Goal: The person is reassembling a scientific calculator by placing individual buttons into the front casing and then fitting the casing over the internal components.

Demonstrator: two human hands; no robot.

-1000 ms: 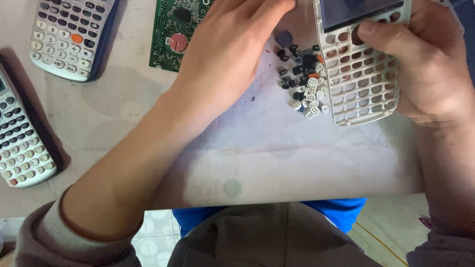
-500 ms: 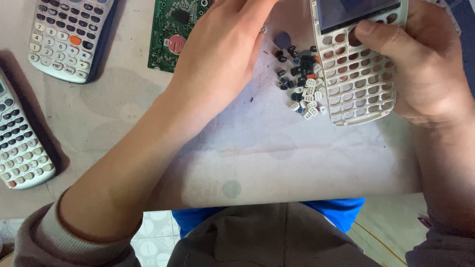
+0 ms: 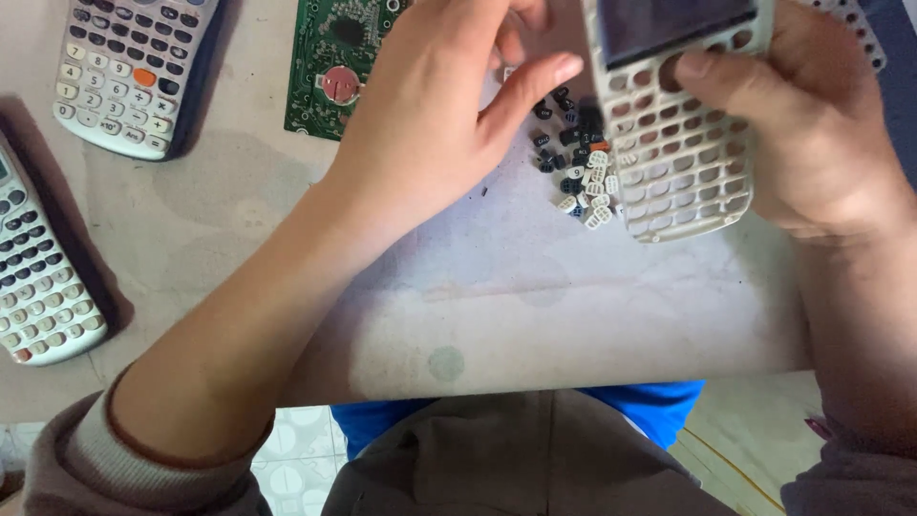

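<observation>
At the upper right of the frame the right hand [image 3: 812, 134] grips a pale calculator shell [image 3: 673, 115], thumb pressed on its grid of empty key holes. The shell's long axis runs nearly top to bottom of the frame, leaning slightly, with its dark display end toward the top edge and its rounded end toward the bottom, over the table [image 3: 573, 306]. Just left of it lies a heap of loose keys [image 3: 578, 162]. The left hand [image 3: 430, 115] hovers beside the heap, fingers curled together, holding nothing visible. A green circuit board [image 3: 330, 67] lies upper left, with two whole calculators [image 3: 129, 67] at the left edge.
</observation>
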